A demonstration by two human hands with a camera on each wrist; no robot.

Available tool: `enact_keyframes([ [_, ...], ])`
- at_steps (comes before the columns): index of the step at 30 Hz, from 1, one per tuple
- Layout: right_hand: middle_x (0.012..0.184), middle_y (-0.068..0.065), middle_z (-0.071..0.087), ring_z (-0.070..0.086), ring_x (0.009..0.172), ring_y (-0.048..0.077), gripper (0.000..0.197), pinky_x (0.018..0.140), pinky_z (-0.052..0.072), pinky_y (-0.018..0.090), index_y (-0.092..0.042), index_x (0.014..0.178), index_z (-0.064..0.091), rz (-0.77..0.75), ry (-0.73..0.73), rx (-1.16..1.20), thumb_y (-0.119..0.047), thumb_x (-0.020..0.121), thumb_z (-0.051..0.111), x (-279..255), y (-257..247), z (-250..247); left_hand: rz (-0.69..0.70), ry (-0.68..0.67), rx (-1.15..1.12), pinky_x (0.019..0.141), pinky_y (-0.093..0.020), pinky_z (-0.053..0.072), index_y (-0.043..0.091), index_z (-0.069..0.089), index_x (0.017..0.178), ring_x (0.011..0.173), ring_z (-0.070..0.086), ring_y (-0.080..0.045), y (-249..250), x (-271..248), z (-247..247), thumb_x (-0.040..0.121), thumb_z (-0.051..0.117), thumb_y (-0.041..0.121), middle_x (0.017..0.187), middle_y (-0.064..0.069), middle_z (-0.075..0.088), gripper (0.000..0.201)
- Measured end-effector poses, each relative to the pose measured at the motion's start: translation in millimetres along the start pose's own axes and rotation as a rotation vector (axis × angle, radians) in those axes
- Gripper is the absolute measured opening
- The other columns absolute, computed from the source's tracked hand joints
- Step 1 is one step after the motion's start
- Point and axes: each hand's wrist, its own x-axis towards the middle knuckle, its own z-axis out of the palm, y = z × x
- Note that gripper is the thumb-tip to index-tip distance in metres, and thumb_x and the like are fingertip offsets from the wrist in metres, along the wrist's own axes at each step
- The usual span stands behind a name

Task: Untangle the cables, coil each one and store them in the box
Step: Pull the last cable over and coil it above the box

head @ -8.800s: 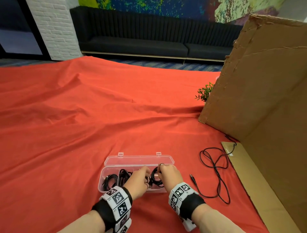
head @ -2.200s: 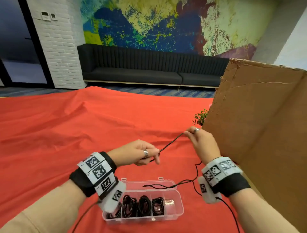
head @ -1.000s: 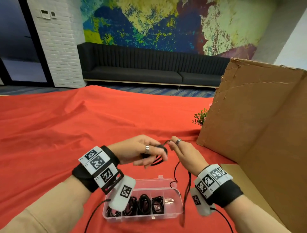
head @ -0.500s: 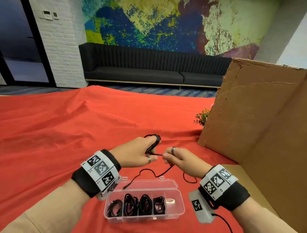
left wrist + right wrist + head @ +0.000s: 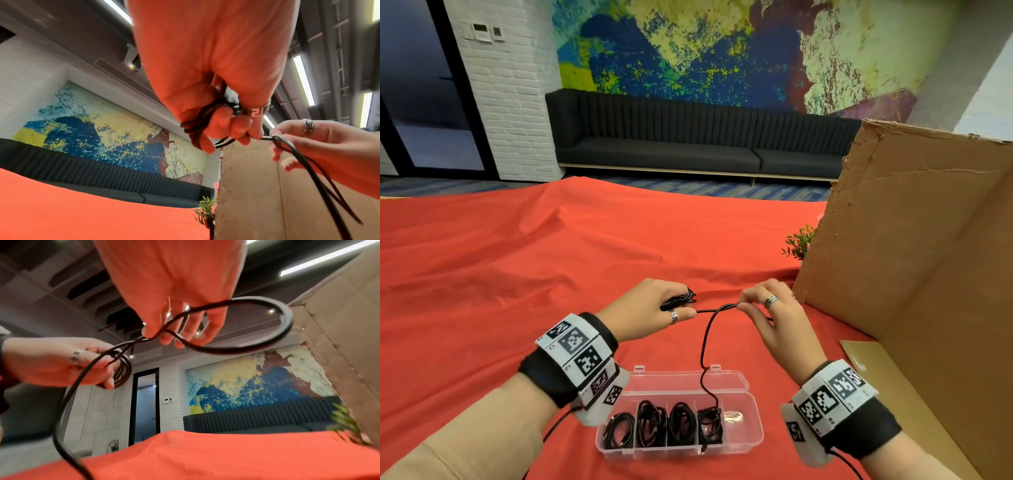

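A black cable [image 5: 705, 339] runs between both hands above the red cloth. My left hand [image 5: 654, 308] has several turns of it coiled round its fingers [image 5: 207, 129] and grips the coil [image 5: 122, 369]. My right hand [image 5: 767, 308] pinches the cable [image 5: 205, 308] a short way to the right, between thumb and fingertips [image 5: 276, 146]. The loose tail hangs down into the clear plastic box [image 5: 750, 435], which lies open below the hands. Coiled black cables [image 5: 661, 423] fill several of its compartments.
A large cardboard sheet [image 5: 911, 257] stands upright at the right, close to my right hand. A small green plant [image 5: 799, 241] peeks out behind it. The red cloth [image 5: 517, 274] covers the table. A dark sofa [image 5: 671, 137] lines the far wall.
The coil on my left hand has gained turns. In the last half second my right hand moved right, pulling the cable taut between the hands, and the tail now hangs into the box.
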Motion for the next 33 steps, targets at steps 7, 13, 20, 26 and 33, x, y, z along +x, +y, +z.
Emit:
enact_keyframes([
  [7, 0.079, -0.004, 0.067, 0.045, 0.06, 0.014, 0.013, 0.06, 0.04, 0.024, -0.017, 0.09, 0.054, 0.369, -0.24, 0.678, -0.011, 0.097, 0.044, 6.1, -19.4, -8.6, -0.004, -0.012, -0.111, 0.057, -0.026, 0.037, 0.007, 0.056, 0.076, 0.053, 0.049, -0.007, 2.3, -1.6, -3.6, 0.089, 0.06, 0.032, 0.056, 0.004, 0.054, 0.028],
  [13, 0.064, -0.012, 0.051, 0.043, 0.059, 0.002, 0.016, 0.054, 0.037, 0.014, -0.015, 0.083, 0.061, 0.574, -0.501, 0.903, -0.018, 0.094, 0.049, 7.0, -25.0, -11.6, 0.036, -0.037, -0.178, 0.058, -0.025, 0.038, 0.006, 0.056, 0.075, 0.053, 0.049, -0.007, 6.8, -3.8, 0.1, 0.088, 0.061, 0.032, 0.055, 0.004, 0.052, 0.029],
  [20, 0.066, -0.005, 0.053, 0.043, 0.058, 0.007, 0.019, 0.055, 0.033, 0.019, -0.015, 0.075, 0.052, 0.443, -0.373, 0.711, -0.018, 0.094, 0.054, 6.7, -27.0, -5.6, 0.042, -0.049, -0.093, 0.054, -0.019, 0.034, 0.014, 0.053, 0.071, 0.051, 0.046, -0.006, 6.7, 1.4, 2.2, 0.091, 0.058, 0.03, 0.054, 0.006, 0.05, 0.026],
  [26, 0.054, -0.007, 0.055, 0.058, 0.057, 0.009, 0.024, 0.049, 0.036, 0.02, -0.023, 0.075, 0.041, 0.762, 0.187, 1.075, -0.021, 0.098, 0.041, 17.1, 0.8, -17.2, -0.083, -0.123, 0.03, 0.05, -0.013, 0.032, 0.024, 0.048, 0.062, 0.048, 0.047, -0.003, -18.6, -3.5, -4.0, 0.091, 0.057, 0.028, 0.053, 0.007, 0.052, 0.031],
  [33, 0.062, 0.002, 0.036, 0.038, 0.054, 0.012, 0.024, 0.057, 0.047, 0.032, -0.02, 0.075, 0.035, 1.048, 0.775, 0.956, -0.013, 0.098, 0.036, 8.8, 70.6, -40.7, -0.246, -0.12, 0.132, 0.053, -0.019, 0.031, 0.024, 0.053, 0.068, 0.054, 0.044, -0.005, -48.6, -15.0, -15.3, 0.091, 0.056, 0.029, 0.058, 0.006, 0.05, 0.024],
])
